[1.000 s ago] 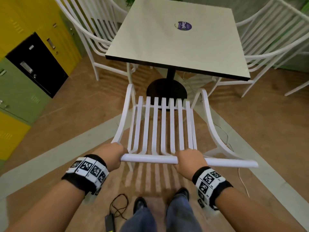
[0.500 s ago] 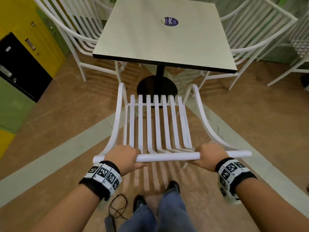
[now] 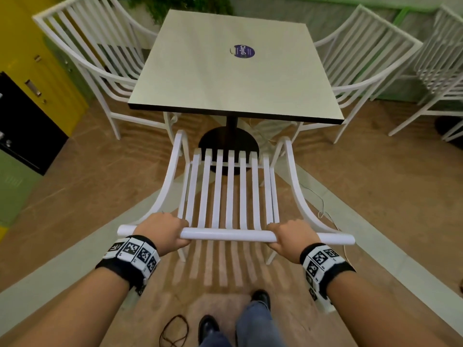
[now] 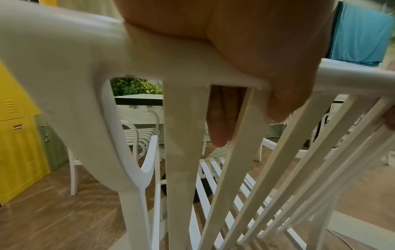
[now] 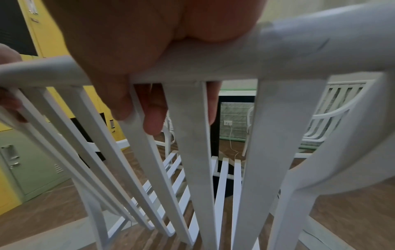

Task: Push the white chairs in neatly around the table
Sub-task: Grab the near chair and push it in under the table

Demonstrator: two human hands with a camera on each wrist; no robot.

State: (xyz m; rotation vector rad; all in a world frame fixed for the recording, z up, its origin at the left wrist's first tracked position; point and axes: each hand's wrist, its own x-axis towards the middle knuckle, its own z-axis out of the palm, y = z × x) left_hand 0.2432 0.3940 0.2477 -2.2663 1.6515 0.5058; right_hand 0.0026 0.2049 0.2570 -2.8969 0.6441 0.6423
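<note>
A white slatted chair (image 3: 229, 194) stands in front of me, its seat facing the square pale table (image 3: 235, 68). Both hands grip its top rail (image 3: 228, 234): my left hand (image 3: 162, 230) near the rail's left end, my right hand (image 3: 292, 236) toward the right. In the left wrist view the left hand (image 4: 245, 71) wraps over the rail (image 4: 74, 50) with fingers curled behind the slats. The right wrist view shows the right hand (image 5: 136, 67) curled round the rail (image 5: 299, 47) the same way. The chair's front edge sits just short of the table's near edge.
Another white chair (image 3: 100, 61) stands at the table's left side and one (image 3: 363, 58) at its right; a further chair (image 3: 441, 71) is far right. Yellow, black and green lockers (image 3: 27, 108) line the left wall. The table's black base (image 3: 229, 144) lies ahead. A black cable (image 3: 175, 331) lies by my shoes.
The chair has slid forward toward the table and squared up with it. My hands have spread wider apart on the top rail, the right one moving rightward.
</note>
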